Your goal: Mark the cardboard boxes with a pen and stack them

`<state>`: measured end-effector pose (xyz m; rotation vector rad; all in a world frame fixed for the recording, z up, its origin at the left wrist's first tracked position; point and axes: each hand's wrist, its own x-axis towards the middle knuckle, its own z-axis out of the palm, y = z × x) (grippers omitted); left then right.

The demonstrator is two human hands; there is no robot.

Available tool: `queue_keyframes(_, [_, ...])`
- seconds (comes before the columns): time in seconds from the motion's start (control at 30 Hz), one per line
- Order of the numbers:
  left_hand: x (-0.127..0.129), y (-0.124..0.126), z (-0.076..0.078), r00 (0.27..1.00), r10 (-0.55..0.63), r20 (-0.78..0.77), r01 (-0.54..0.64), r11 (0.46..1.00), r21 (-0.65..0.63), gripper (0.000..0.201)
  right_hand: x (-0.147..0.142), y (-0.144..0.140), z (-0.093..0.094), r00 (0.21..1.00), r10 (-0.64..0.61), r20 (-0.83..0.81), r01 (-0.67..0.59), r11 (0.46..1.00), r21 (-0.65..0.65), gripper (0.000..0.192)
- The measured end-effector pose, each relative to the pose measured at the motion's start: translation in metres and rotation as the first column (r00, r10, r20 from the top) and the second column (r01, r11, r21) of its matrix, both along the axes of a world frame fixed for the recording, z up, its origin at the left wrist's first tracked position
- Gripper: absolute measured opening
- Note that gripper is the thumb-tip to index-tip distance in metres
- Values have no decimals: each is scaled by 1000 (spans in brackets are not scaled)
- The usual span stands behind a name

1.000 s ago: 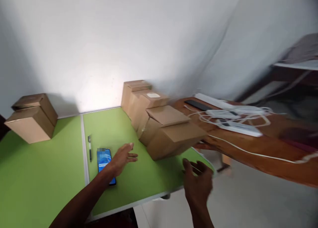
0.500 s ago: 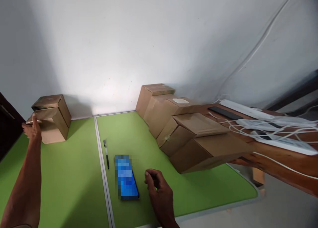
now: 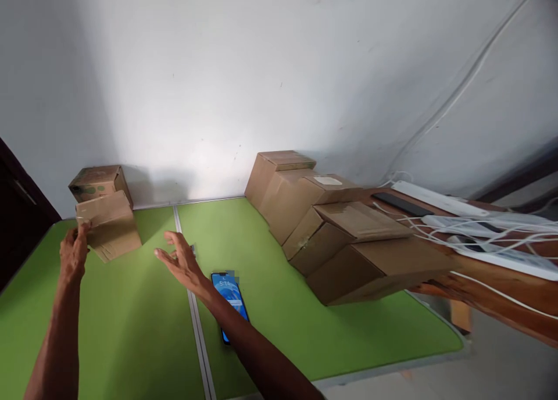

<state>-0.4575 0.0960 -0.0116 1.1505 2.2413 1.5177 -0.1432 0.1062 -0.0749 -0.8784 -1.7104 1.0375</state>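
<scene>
Left hand (image 3: 74,252) with fingers apparently pinched on a tilted cardboard box (image 3: 111,225), right hand (image 3: 185,265) empty, fingers loosely apart

Lit phone (image 3: 227,290), power strips (image 3: 438,197), wooden table (image 3: 523,286)

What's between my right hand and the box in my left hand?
In the head view, only bare green tabletop shows between your right hand and that box.

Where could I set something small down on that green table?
Two bare patches of green table show: between the phone and the row of boxes, and between the left forearm and the pale seam, below the box at the left hand. Crowded: the wooden surface, with power strips and tangled cables.
</scene>
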Motion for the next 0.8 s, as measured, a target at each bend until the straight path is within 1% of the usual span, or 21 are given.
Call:
queue_keyframes(0.1, [10,-18,-13,995,-31,93,30,1000,8,85,-40,37,21,993,113,21,-107,978,-180,121])
queue_keyframes(0.13, [11,-19,-17,992,-32,120,30,999,18,92,-51,47,26,990,138,19,-129,963,-235,132])
queue_keyframes(0.17, [11,-18,-21,989,-24,147,20,999,29,98,-60,55,29,987,160,12,-151,949,-277,138])
queue_keyframes(0.2, [10,-15,-24,985,-11,172,4,999,40,100,-69,63,30,983,181,0,-173,936,-306,140])
queue_keyframes(0.23, [8,-11,-28,980,-1,197,-9,999,50,97,-77,69,30,980,199,-9,-191,926,-325,139])
queue_keyframes(0.3, [6,0,-36,970,-15,244,-1,998,65,82,-89,78,24,976,216,-11,-207,915,-345,133])
queue_keyframes(0.37, [6,8,-44,958,-74,279,55,996,76,71,-95,81,13,979,203,3,-188,916,-353,126])
queue_keyframes(0.43, [7,8,-53,946,-143,292,124,989,81,67,-92,78,1,985,173,9,-160,927,-340,115])
queue_keyframes(0.47, [8,4,-57,942,-172,290,155,985,80,67,-87,74,-5,987,160,7,-150,934,-325,106])
queue_keyframes(0.57, [12,-21,-64,933,-236,271,231,972,51,71,-64,58,-19,992,125,-12,-124,955,-268,76])
queue_keyframes(0.63, [14,-43,-65,931,-259,257,263,965,21,75,-45,46,-22,995,93,-37,-98,970,-222,59])
queue_keyframes(0.73, [23,-71,-62,929,-282,241,293,956,-10,84,-18,27,-18,995,45,-90,-59,986,-156,43])
queue_keyframes(0.8, [33,-84,-60,919,-308,244,321,947,-14,86,0,14,-9,992,35,-122,-51,991,-127,41])
